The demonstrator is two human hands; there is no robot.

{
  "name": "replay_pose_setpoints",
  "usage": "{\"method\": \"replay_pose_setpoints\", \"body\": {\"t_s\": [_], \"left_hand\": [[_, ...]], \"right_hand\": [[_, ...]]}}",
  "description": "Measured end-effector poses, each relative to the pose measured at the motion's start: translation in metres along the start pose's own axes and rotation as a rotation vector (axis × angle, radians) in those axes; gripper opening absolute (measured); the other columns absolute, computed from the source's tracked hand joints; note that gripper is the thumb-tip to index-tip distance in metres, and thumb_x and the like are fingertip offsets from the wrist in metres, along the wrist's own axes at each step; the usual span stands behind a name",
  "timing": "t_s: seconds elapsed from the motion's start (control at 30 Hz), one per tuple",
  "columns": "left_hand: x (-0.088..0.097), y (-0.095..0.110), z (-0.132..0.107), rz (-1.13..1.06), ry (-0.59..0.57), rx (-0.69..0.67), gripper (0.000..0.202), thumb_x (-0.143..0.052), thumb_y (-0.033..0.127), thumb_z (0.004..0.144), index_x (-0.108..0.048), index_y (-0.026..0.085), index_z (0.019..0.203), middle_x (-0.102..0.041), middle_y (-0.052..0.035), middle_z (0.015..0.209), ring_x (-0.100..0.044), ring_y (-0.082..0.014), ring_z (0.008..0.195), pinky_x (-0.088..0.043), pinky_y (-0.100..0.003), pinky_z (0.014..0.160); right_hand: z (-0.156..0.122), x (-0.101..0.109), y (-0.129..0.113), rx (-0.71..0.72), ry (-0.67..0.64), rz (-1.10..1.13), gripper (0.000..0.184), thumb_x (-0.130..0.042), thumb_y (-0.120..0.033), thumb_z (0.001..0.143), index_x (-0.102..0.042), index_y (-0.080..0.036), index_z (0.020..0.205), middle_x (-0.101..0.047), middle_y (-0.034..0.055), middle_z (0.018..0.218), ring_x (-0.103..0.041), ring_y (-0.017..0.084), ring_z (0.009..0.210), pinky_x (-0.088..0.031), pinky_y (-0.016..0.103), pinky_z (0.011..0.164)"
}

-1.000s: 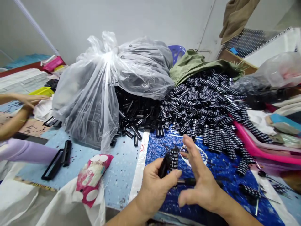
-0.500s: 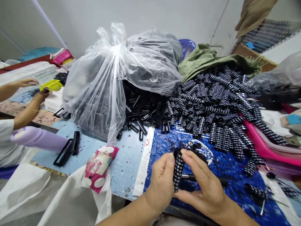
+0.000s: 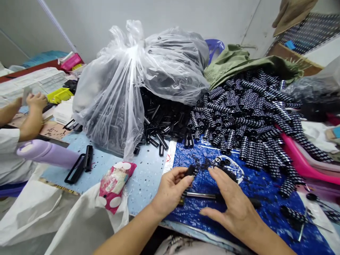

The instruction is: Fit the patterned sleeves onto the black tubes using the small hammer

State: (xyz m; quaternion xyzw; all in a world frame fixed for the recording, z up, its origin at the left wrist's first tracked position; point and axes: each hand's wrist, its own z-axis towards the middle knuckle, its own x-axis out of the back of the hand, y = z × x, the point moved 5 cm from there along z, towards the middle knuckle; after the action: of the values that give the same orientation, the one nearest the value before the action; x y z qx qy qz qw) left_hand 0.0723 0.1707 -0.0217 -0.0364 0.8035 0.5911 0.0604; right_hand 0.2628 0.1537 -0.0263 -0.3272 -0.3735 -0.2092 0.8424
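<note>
My left hand [image 3: 170, 189] is closed in a pinch on a small black tube [image 3: 190, 170], held just above the blue sheet [image 3: 196, 216]. My right hand [image 3: 235, 207] is open beside it with fingers stretched and nothing in them, hovering over a thin metal rod tool [image 3: 203, 195] that lies on the sheet. Behind the hands lies a big heap of black rollers with white checks [image 3: 244, 113]. To its left is a heap of plain black tubes [image 3: 162, 124].
A large clear plastic bag [image 3: 127, 85] of black parts stands at the back centre. A green cloth [image 3: 233, 62] and a pink tray [image 3: 300, 164] lie to the right. A snack packet [image 3: 115, 184], a black frame [image 3: 78, 168] and a purple bottle [image 3: 47, 154] lie left. A co-worker's hands [image 3: 33, 102] work at far left.
Both hands held a checked roller upright half a second ago. Now the right hand has let go and opened, and the left hand holds only a small black tube lower down.
</note>
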Motion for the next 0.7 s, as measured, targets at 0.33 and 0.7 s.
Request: {"method": "replay_pose_setpoints", "body": {"t_s": [0.33, 0.7], "left_hand": [[0.048, 0.007, 0.012, 0.959, -0.097, -0.111, 0.020, -0.075, 0.034, 0.077, -0.075, 0.020, 0.091, -0.064, -0.0021, 0.084, -0.057, -0.0181, 0.077, -0.040, -0.028, 0.069], [0.055, -0.007, 0.039, 0.862, -0.258, 0.071, 0.037, -0.084, 0.040, 0.060, -0.059, 0.017, 0.074, -0.048, 0.0057, 0.063, -0.041, -0.0113, 0.060, -0.027, -0.023, 0.054]], "right_hand": [[-0.005, 0.013, 0.003, -0.059, 0.079, 0.109, 0.031, -0.048, -0.011, 0.096, -0.053, -0.017, 0.126, -0.063, 0.0090, 0.098, -0.065, 0.017, 0.084, -0.054, 0.027, 0.074], [0.021, 0.012, -0.022, 0.073, 0.043, 0.258, 0.031, -0.045, -0.010, 0.098, -0.052, -0.014, 0.128, -0.066, 0.0085, 0.092, -0.065, 0.015, 0.080, -0.054, 0.025, 0.072]]}}
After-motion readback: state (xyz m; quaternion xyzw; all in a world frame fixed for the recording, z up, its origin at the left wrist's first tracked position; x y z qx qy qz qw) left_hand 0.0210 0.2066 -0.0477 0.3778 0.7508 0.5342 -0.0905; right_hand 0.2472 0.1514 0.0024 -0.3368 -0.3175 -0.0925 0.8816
